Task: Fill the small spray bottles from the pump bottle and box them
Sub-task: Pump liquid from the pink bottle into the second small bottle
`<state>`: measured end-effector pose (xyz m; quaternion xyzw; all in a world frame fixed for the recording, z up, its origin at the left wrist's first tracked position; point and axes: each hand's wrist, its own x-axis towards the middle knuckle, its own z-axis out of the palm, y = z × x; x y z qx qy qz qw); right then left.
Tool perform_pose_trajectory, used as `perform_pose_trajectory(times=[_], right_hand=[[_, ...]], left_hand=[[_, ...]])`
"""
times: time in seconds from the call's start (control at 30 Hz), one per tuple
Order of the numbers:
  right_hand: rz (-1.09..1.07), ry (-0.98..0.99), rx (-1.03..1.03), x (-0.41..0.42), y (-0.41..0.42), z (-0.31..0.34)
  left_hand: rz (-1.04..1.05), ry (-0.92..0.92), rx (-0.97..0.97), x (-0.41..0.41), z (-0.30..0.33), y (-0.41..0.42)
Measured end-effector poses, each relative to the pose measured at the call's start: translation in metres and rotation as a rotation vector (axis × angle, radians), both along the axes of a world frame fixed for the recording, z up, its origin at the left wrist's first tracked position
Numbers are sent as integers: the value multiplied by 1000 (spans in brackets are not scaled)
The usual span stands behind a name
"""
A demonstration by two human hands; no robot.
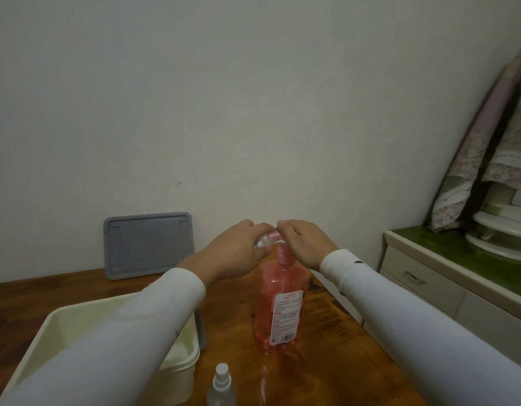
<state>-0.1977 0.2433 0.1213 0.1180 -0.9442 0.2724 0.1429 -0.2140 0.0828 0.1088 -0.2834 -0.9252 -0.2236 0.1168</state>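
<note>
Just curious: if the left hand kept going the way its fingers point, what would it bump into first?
Probably the right hand: the left hand, holding a small bottle, points right toward it over the pump bottle. Depth is uncertain.

Your two hands meet at frame centre, both arms in white sleeves. Your left hand (238, 247) enters from 7 o'clock, fingers curled in a grip, knuckles up. Your right hand (304, 243) enters from 4 o'clock, palm down, fingers bent downward at the tips. Fingertips of both nearly touch.
</note>
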Motion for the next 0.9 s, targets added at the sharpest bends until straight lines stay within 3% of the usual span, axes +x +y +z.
perform_pose_trajectory(times=[0.9], right_hand=[[-10,59,6,-5,1,-7]], left_hand=[[-29,-25,24,4,-3,-2]])
